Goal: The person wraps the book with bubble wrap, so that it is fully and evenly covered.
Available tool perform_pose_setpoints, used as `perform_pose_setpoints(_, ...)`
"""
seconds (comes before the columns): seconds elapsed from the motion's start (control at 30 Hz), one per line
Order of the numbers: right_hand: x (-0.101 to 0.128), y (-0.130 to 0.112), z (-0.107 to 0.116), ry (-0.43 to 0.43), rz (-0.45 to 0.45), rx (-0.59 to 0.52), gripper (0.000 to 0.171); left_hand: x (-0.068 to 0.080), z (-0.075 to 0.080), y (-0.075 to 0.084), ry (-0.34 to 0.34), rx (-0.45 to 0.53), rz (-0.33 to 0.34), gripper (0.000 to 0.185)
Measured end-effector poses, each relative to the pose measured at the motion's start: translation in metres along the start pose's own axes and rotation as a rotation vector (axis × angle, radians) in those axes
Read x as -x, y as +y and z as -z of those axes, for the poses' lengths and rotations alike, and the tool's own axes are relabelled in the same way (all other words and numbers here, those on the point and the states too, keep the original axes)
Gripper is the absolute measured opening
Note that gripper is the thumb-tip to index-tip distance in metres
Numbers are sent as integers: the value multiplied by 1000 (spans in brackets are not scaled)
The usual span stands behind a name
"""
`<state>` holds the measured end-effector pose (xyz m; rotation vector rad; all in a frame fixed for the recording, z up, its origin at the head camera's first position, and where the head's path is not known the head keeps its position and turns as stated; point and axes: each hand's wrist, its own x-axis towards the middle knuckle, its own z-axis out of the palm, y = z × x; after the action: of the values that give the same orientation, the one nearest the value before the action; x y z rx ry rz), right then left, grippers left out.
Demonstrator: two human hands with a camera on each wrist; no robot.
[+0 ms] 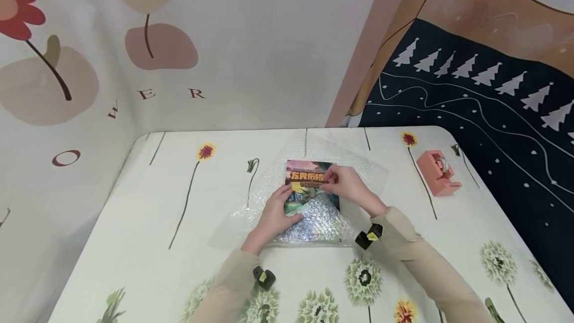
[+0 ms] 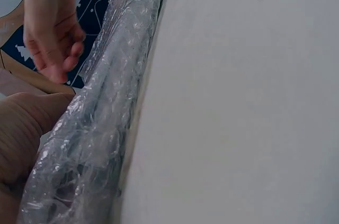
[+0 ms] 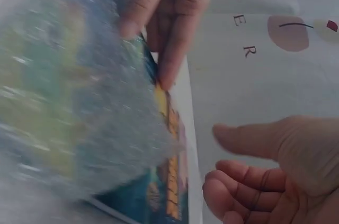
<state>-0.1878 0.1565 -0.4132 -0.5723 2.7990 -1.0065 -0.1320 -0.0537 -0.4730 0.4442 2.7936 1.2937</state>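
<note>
Two hands work over one book. The left hand [image 1: 278,213] lies with its fingers curled along the book's left edge, pressing the fold of wrap there; the right hand [image 1: 347,186] has loosely bent fingers at the book's upper right, though whether they pinch it I cannot tell. The book [image 1: 309,183] is flat and rectangular with a glossy, colourful cover, its lower half under one sheet of clear bubble wrap [image 1: 314,221], dimpled and shiny, spread beneath it mid-table. The table [image 1: 148,243] wears a smooth pale cloth printed with flowers. One pink, blocky tape dispenser [image 1: 437,172] sits well apart, right.
</note>
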Motion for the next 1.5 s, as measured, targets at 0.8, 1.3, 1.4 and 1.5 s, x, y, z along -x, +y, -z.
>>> perform_pose_setpoints(0.8, -111, 35, -7, 44, -282, -58, 47, -3, 0, 2, -10, 4, 11, 73)
perform_pose_setpoints(1.3, -123, 36, -4, 54, -358, 11, 51, 0, 2, 0, -6, -2, 5, 73)
perform_pose_setpoints(1.4, -123, 35, -1, 72, -334, 19, 46, 0, 2, 1, -6, 1, 2, 73)
perform_pose_setpoints(1.5, -122, 33, 3, 102, -300, 23, 41, 0, 2, 1, -6, 2, 0, 73)
